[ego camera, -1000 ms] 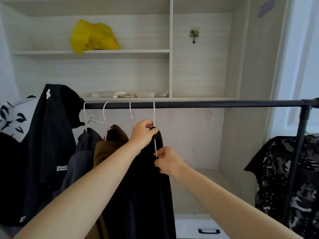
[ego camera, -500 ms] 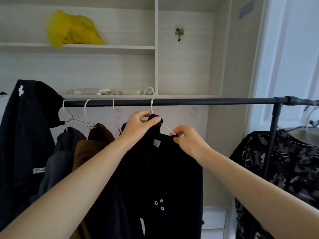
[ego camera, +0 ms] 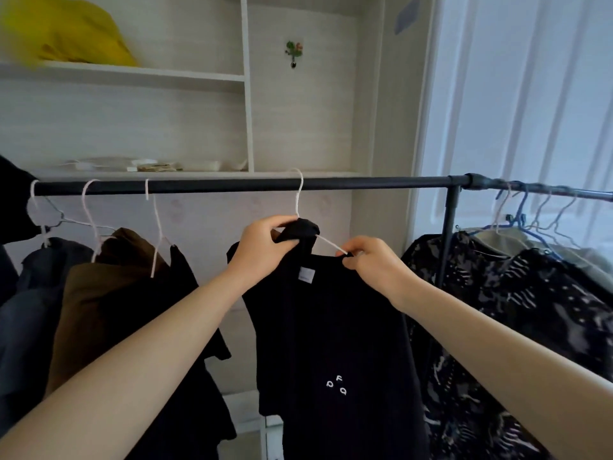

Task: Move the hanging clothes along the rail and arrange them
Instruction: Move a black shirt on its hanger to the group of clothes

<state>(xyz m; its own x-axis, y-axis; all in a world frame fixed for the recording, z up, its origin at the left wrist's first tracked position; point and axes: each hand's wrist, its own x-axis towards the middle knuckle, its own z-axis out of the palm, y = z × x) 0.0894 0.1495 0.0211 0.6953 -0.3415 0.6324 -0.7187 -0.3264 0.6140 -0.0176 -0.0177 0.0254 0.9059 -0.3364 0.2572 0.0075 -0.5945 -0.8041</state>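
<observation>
My left hand [ego camera: 262, 250] grips the black shirt's [ego camera: 331, 327] collar; my right hand [ego camera: 371, 260] pinches its white hanger [ego camera: 300, 194], hooked on the rail [ego camera: 215, 186].

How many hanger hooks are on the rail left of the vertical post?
4: three at the left end, one above the held black shirt. The dark garment at far left may hide more.

Rail [ego camera: 232, 185] runs left to right in front of the shelves [ego camera: 132, 73]; three hangers with garments [ego camera: 99, 293] sit bunched at its left end. T-shirt [ego camera: 331, 327] hangs mid-rail on its own hanger [ego camera: 300, 194], apart from both groups. Right of the upright post [ego camera: 447, 234], more garments [ego camera: 530, 310] hang on several hangers.
</observation>
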